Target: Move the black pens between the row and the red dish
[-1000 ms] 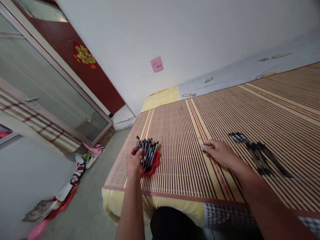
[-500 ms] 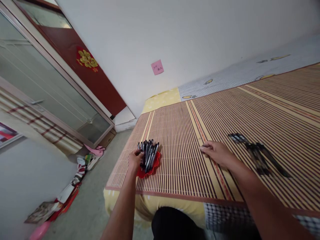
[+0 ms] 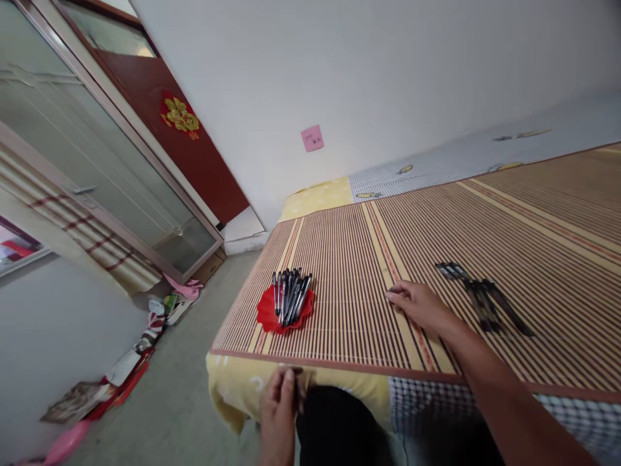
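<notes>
Red dish (image 3: 264,313) is bearing black pens (image 3: 291,298); left hand (image 3: 278,411), near mat (image 3: 339,252), and right hand (image 3: 423,305), above it, are showing curled fingers, opening and hold indiscernible.

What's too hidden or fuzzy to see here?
All in the head view:
Left hand: blur hides what, if anything, it holds.
Right hand: it hides anything tucked inside.
Pens on the dish: they overlap, so I can't count them all.
Note: its writing is too small to read.
Mat: the picture's right edge cuts it off.
</notes>
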Tool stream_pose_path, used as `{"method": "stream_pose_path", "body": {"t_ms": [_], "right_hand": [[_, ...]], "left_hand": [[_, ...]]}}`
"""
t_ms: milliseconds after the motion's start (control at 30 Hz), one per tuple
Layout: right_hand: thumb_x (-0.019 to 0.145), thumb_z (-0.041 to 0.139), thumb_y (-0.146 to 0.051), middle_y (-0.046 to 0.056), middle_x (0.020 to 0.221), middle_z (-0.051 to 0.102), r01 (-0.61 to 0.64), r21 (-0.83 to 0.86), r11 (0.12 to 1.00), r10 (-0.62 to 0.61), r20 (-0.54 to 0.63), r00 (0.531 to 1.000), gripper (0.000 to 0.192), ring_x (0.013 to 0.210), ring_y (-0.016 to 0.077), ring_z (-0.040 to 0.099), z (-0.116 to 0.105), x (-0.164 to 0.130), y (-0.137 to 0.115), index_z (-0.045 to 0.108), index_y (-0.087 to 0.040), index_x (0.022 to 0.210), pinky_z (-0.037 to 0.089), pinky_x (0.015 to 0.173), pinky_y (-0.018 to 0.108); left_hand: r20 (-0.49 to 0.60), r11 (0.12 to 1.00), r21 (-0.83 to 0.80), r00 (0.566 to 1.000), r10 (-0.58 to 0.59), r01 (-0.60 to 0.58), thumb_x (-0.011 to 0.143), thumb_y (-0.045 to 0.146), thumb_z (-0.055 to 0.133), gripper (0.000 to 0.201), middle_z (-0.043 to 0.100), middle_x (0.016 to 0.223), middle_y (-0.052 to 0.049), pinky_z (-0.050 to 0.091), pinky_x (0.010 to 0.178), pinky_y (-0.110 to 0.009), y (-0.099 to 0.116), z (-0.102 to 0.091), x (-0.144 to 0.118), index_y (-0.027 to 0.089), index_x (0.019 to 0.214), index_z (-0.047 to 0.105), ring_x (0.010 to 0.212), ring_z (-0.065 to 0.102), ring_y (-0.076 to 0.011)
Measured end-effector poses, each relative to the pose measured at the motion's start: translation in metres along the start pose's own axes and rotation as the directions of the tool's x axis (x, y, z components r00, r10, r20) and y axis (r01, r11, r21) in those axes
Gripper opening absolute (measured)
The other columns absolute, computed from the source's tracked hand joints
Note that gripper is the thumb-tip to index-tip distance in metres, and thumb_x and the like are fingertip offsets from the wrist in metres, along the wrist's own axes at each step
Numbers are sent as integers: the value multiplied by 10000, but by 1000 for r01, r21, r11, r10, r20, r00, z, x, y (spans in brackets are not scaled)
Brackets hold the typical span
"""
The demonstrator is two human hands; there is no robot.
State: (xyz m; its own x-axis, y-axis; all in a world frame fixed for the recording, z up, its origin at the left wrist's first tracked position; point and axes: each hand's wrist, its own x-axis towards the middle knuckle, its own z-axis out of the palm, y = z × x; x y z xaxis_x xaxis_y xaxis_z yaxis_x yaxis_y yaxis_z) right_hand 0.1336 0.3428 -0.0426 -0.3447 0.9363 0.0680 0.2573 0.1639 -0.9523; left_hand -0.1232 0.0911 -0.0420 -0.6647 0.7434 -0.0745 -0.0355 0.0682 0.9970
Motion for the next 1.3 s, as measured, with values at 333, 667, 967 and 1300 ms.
{"method": "stream_pose_path", "body": {"t_ms": [333, 667, 967, 1300], "right_hand": [[926, 254, -736, 205, 1414, 567, -347, 838, 421, 75, 349, 934, 776, 1369, 310, 489, 10, -140, -50, 614, -146, 1278, 363, 1151, 482], [853, 168, -837, 202, 1486, 500, -406, 895, 183, 135, 386, 913, 937, 1438, 314, 395, 25, -209, -21, 628, -130, 1262, 258, 1213, 490], [905, 117, -773, 216, 1498, 480, -347, 929, 126, 153, 327, 932, 913, 1404, 287, 449, 48, -208, -11, 620, -94, 1252, 285, 1209, 432], [946, 260, -717, 246, 1421, 549, -316, 941, 120, 127, 301, 945, 824, 1361, 307, 499, 53, -207, -13, 589, -44, 1288, 324, 1185, 463]], "left_hand": [[766, 557, -558, 640, 60, 616, 968, 683, 185, 764, 410, 1563, -87, 182, 1230, -392, 6, 18, -44, 191, 1405, 573, 1502, 235, -238], [796, 548, -543, 598, 95, 636, 952, 709, 190, 779, 379, 1582, -73, 145, 1232, -437, 25, 19, -63, 198, 1426, 536, 1518, 178, -232], [857, 501, -469, 511, 61, 727, 1018, 573, 208, 662, 519, 1485, -115, 232, 1213, -385, -27, 42, -82, 172, 1337, 627, 1425, 406, -232], [838, 434, -534, 523, 156, 726, 970, 675, 129, 835, 246, 1633, -131, 37, 1241, -454, -26, 30, -68, 98, 1456, 488, 1536, 31, -242]]}}
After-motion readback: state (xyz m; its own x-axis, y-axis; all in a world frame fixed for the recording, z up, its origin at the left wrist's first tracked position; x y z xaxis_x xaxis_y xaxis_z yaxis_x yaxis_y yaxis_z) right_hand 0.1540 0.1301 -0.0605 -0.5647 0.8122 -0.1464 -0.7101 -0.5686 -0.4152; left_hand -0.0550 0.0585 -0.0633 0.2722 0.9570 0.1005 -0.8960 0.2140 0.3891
